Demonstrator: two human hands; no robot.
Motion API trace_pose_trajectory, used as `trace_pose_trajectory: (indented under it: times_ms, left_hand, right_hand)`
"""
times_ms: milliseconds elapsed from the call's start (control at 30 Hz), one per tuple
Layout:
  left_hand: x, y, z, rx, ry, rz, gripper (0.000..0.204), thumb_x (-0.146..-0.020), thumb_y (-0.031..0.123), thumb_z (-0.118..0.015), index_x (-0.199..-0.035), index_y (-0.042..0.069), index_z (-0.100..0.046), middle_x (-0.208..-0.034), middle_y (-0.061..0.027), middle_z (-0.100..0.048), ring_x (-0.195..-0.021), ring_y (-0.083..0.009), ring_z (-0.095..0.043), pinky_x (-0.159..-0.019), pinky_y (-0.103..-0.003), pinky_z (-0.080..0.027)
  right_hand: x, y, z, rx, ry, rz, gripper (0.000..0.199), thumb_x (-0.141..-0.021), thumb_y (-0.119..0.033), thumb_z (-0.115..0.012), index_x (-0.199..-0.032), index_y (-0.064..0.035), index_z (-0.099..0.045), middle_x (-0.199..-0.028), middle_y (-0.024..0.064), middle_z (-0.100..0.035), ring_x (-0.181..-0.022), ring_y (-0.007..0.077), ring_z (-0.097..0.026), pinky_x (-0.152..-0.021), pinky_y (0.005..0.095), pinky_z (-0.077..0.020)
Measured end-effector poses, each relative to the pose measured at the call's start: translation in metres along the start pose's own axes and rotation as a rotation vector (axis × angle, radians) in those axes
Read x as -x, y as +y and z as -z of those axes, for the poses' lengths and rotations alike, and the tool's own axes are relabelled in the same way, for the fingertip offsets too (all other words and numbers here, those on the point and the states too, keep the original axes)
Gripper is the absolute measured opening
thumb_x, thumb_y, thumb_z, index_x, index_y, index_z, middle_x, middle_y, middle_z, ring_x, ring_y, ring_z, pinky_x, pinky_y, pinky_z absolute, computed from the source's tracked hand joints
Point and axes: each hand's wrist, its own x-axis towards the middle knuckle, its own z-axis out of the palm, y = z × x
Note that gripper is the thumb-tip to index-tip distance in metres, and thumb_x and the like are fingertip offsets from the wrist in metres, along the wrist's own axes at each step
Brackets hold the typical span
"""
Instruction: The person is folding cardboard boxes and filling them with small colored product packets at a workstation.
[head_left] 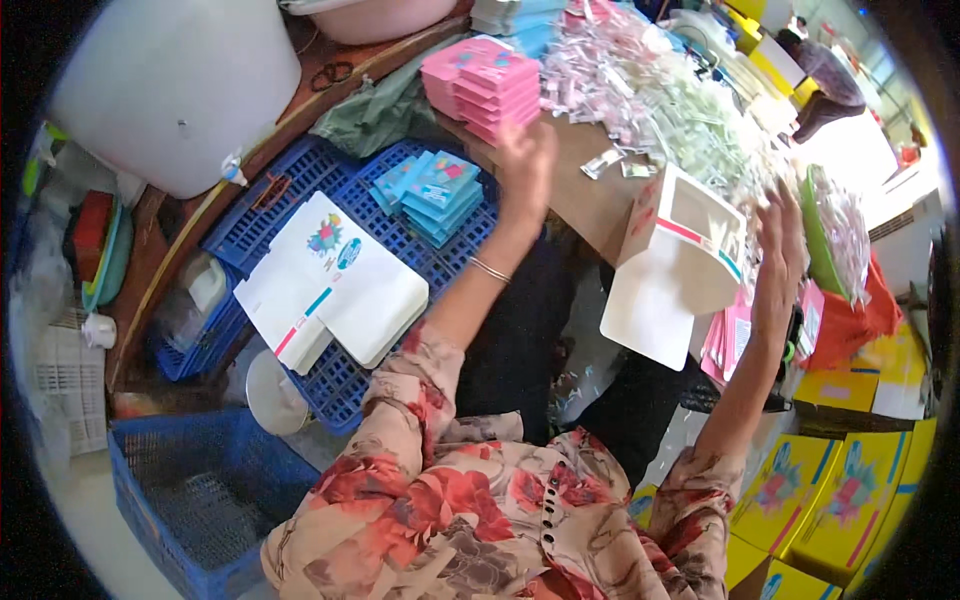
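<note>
Head view: we see left hand (pixel 526 175) and right hand (pixel 778 250) open, the left close enough that a brush could topple the pink packets (pixel 490 85).

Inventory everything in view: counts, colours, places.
Open box: one, white, right of centre
Pink packets: several, pink, upper centre and right
Crates: several, blue, left
Square packets: several, blue, on crate
Flat cartons: stacked, uncounted, white, on crate
Sachets: many, pink and greenish, upper right
Boxes: several, yellow, lower right
Tank: one, white, upper left
Basin: one, pink, top
Bowl: one, green, right
Co-worker: at least one, greyish-clothed, upper right
Left hand: one, bare, upper centre
Right hand: one, bare, right
</note>
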Motion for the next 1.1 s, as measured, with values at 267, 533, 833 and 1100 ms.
trace_pose_trajectory:
  times_ms: [267,533,833,1100]
  left_hand:
    - [-0.097,-0.006,0.081,0.415,0.14,0.573,0.094,-0.077,0.06,-0.068,-0.143,0.006,-0.028,-0.145,-0.0233,-0.028,-0.135,-0.0352,-0.028,-0.109,-0.054,-0.025]
    - [-0.11,0.031,0.04,0.507,0.038,0.78,0.09,-0.07,0.067,-0.068,-0.135,0.011,-0.041,-0.122,-0.0104,-0.06,-0.113,-0.0284,-0.057,-0.091,-0.051,-0.045]
    - [-0.126,-0.001,0.061,0.195,0.076,0.815,0.096,-0.061,0.059,-0.08,-0.138,0.018,-0.039,-0.135,-0.0109,-0.047,-0.121,-0.0328,-0.045,-0.097,-0.065,-0.028]
    - [-0.107,0.029,0.148,-0.313,-0.2,0.46,0.099,-0.07,0.055,-0.075,-0.141,0.002,-0.032,-0.141,-0.0187,-0.037,-0.13,-0.0357,-0.034,-0.101,-0.055,-0.033]
  right_hand:
    - [-0.187,-0.097,-0.157,-0.143,-0.528,0.006,0.079,-0.085,-0.067,-0.049,-0.133,-0.0042,-0.049,-0.125,0.0169,-0.055,-0.107,0.026,-0.055,-0.089,0.0377,-0.0441]
    - [-0.283,-0.057,-0.285,0.073,-0.93,-0.294,0.096,-0.068,-0.079,-0.06,-0.127,-0.0037,-0.051,-0.121,0.0157,-0.054,-0.097,0.0282,-0.055,-0.076,0.0402,-0.046]
    - [-0.26,-0.047,-0.286,-0.169,-1.052,-0.374,0.112,-0.061,-0.083,-0.061,-0.14,-0.0058,-0.04,-0.139,0.0178,-0.045,-0.123,0.0349,-0.047,-0.099,0.0486,-0.0405]
    - [-0.246,-0.096,-0.251,-0.059,-0.472,-0.569,0.1,-0.061,-0.049,-0.079,-0.142,-0.0086,-0.036,-0.118,0.025,-0.056,-0.105,0.0423,-0.057,-0.089,0.0441,-0.0472]
